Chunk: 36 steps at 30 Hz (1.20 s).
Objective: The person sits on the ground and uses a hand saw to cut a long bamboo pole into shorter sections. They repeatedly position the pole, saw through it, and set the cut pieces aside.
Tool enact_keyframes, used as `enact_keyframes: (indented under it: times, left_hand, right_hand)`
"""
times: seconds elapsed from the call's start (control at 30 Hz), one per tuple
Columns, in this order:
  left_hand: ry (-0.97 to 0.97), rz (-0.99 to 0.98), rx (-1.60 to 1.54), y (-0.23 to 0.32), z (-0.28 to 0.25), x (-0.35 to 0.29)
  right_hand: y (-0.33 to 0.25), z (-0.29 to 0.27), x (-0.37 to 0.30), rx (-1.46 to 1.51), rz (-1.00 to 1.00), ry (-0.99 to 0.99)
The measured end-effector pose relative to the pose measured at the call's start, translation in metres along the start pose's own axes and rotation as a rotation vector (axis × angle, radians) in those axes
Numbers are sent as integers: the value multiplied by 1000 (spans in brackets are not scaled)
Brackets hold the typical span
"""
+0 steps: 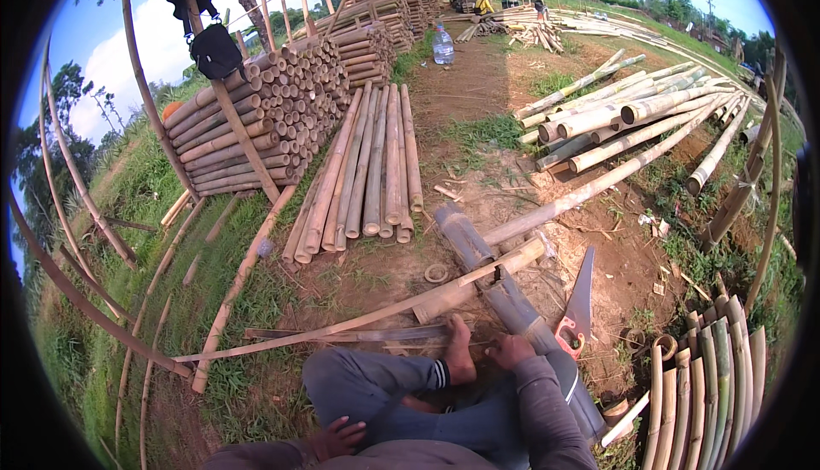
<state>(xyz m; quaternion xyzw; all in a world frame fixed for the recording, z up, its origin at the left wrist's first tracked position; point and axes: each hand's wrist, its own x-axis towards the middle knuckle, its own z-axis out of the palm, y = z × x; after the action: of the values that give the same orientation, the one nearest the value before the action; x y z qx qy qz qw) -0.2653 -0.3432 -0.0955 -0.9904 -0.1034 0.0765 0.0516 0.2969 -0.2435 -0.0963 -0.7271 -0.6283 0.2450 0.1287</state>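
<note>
My left hand (339,438) lies on my lap with its fingers apart and nothing in it. My right hand (512,352) hangs over by my bare foot (459,349), beside a thick dark bamboo pole (523,318); its fingers look loosely spread, and I see nothing held. The dark pole runs from ahead of me down along my right leg, with a notch cut in its upper side. A pale bamboo piece (512,258) rests at that notch. To the right of the pole a handsaw (582,290) with a red-and-white handle leans, blade upward.
A long thin bamboo strip (342,326) crosses in front of my knees. Bamboo poles lie ahead (371,162) and at right (632,115). Short cut lengths (705,384) stand near right. A cut ring (436,273), stacked bamboo (256,124) and a water jug (443,45) lie farther off.
</note>
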Motion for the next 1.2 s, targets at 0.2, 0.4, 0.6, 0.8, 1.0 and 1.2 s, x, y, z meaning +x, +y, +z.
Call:
enact_keyframes:
  times: [0.2, 0.4, 0.6, 0.8, 1.0, 1.2]
  left_hand:
    - [-83, 7, -51, -2, -5, 0]
    - [-21, -5, -114, -2, -10, 0]
    - [-82, 3, -117, -2, -19, 2]
    - [-43, 2, -157, -4, -15, 1]
    - [-68, 18, -21, -4, -18, 3]
    - [-77, 10, -87, -4, -16, 2]
  right_hand:
    - [-13, -15, -6, 24, 30, -55]
    - [-5, -8, -1, 70, 35, -56]
    - [-5, -8, -3, 83, 29, -34]
    - [-3, -8, -2, 66, 22, -44]
    - [-6, -9, -5, 27, 12, -9]
    - [2, -1, -3, 38, -24, 29]
